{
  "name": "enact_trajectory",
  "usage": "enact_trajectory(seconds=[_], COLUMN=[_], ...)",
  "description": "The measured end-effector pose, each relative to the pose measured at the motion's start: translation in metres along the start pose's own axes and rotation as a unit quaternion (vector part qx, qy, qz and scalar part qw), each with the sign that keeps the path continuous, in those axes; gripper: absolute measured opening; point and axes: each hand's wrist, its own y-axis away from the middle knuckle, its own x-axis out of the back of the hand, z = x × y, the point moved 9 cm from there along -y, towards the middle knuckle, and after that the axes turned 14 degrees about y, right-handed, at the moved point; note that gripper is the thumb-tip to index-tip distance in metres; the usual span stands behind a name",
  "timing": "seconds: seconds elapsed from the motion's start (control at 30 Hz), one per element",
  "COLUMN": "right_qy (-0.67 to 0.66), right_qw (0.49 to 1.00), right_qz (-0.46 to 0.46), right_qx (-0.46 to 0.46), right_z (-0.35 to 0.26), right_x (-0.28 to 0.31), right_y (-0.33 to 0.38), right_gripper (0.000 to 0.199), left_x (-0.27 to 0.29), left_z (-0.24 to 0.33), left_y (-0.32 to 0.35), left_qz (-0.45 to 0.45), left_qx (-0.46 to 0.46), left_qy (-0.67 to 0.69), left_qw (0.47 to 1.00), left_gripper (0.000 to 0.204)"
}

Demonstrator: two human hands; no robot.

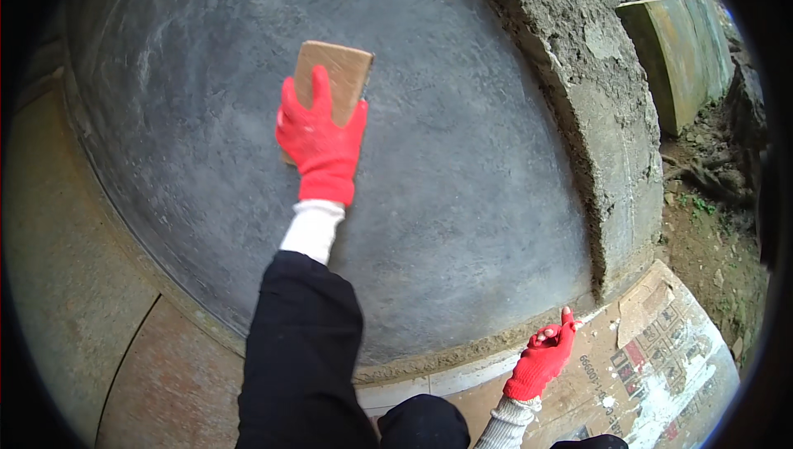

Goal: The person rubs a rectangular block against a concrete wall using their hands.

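Observation:
My left hand (320,139), in a red-coated glove with a white cuff, presses a flat tan rectangular block (343,66) against a dark grey plastered surface (446,168). Its fingers spread over the block and the thumb lies along the right edge; whether it is a sponge or a wooden float I cannot tell. Low on the right, my right hand (541,358), also red-gloved, is closed near the surface's bottom edge. A thin pale piece shows beside its fingertips, too small to name.
A rough concrete rim (615,135) borders the plaster on the right. A printed cardboard sheet (595,383) with white smears covers the floor at lower right. Stone-like slabs (178,375) lie at lower left. Beyond the rim are a leaning slab (677,57) and bare soil (702,251).

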Motion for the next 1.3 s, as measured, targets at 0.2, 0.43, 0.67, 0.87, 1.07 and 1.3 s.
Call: enact_trajectory(seconds=[0.2, 0.43, 0.67, 0.87, 1.07, 1.3], right_qy=[-0.001, -0.014, 0.014, 0.25, 0.335, 0.505], right_qw=[0.997, 0.999, 0.995, 0.944, 0.894, 0.684], right_qz=[-0.033, 0.001, -0.064, -0.198, -0.269, -0.402], right_qx=[-0.068, -0.052, -0.073, 0.086, 0.126, 0.34], right_z=[0.025, 0.022, 0.052, 0.074, 0.084, 0.073], right_x=[-0.019, -0.005, -0.015, -0.052, -0.087, -0.196], right_y=[0.018, 0.006, 0.025, 0.059, 0.078, 0.114], right_gripper=[0.038, 0.037, 0.038, 0.043, 0.048, 0.059], left_x=[-0.05, -0.03, -0.027, -0.026, -0.013, -0.013], left_z=[0.088, 0.086, 0.096, 0.095, 0.06, 0.054], left_y=[0.163, 0.083, 0.131, 0.247, 0.225, 0.242], left_qz=[-0.235, -0.183, -0.101, -0.109, -0.049, -0.031], left_qx=[-0.274, -0.182, -0.047, 0.0, 0.22, 0.23], left_qy=[0.116, 0.107, 0.103, 0.194, 0.243, 0.272], left_qw=[0.926, 0.96, 0.988, 0.975, 0.943, 0.934], left_gripper=[0.067, 0.07, 0.068, 0.064, 0.064, 0.05])
